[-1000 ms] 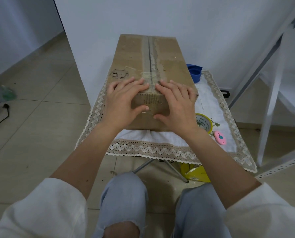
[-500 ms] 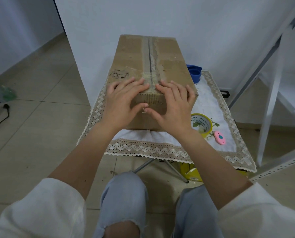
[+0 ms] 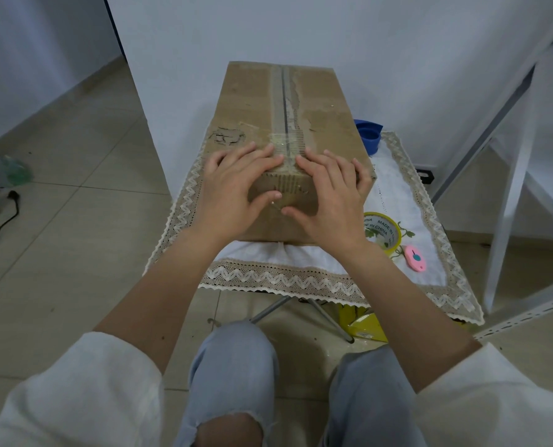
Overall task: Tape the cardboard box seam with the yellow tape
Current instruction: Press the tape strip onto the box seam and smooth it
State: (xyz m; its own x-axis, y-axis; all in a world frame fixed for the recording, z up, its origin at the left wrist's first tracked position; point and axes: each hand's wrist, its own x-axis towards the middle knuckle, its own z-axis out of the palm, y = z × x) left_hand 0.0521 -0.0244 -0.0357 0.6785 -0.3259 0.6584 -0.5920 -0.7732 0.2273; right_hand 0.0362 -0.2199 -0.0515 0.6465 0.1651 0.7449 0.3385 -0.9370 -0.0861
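A long cardboard box lies on a small table covered by a lace-edged white cloth. Its top seam runs away from me, with a short strip of clear tape over its near end. My left hand and my right hand lie flat over the box's near top edge, one on each side of the seam. Fingers are spread on the top and both thumbs press the front face. Neither hand holds anything. The yellow tape roll rests on the cloth just right of my right wrist.
A pink cutter lies right of the roll. A blue cup stands behind the box's right side. A white metal rack is at the right, a yellow bag under the table, and a black cable on the floor left.
My right thumb has slid a little right along the front face, away from my left thumb. Both hands stay pressed on the box's near end.
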